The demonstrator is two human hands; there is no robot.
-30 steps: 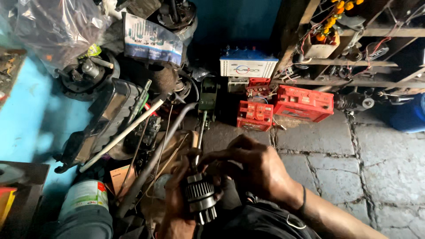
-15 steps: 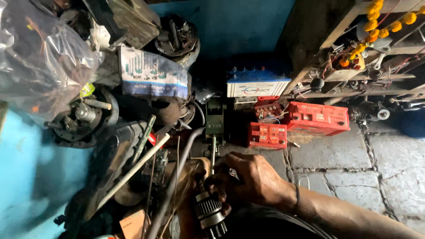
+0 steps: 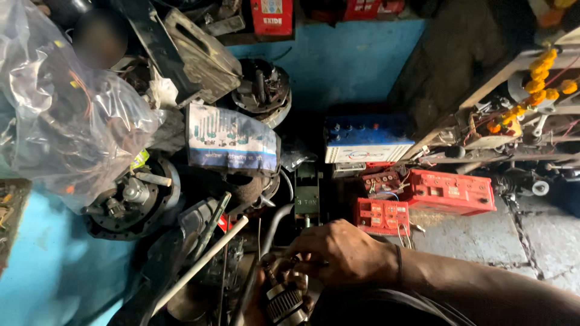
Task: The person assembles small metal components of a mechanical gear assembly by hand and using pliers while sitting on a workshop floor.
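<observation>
1. The right hand (image 3: 344, 256) lies palm-down low in the view, its fingers curled over the upper end of a ribbed metal armature (image 3: 285, 302). The fingers look closed on the shaft end, though the exact contact is shadowed.
2. The left hand (image 3: 257, 305) shows only as a sliver beneath and to the left of the armature. It seems to cradle the part from below, but whether it is clenched or slack cannot be told.
3. The armature sits between the two hands at the bottom edge of the view, its grooved steel core facing the camera.
4. Just left of the hands, a pale rod (image 3: 202, 265) slants upward past dark metal scrap. Farther left of it lies a round motor housing (image 3: 130, 199) under a clear plastic bag (image 3: 66, 115).
5. Beyond the right hand's knuckles stand red battery cases (image 3: 450, 193), with a blue-and-white battery (image 3: 365, 142) behind them against the blue wall (image 3: 338, 60).
6. Judged from this grip, the work in hand is turning or fitting something at the armature's shaft end. It would go best with the lower hand holding the core steady while the upper fingers do the fine work.
7. The grip should stay on the steel ribs and shaft, off any windings, which would bruise easily.
8. Poor light and clutter close on the left argue for keeping the part close to the body, clear of the rod.
</observation>
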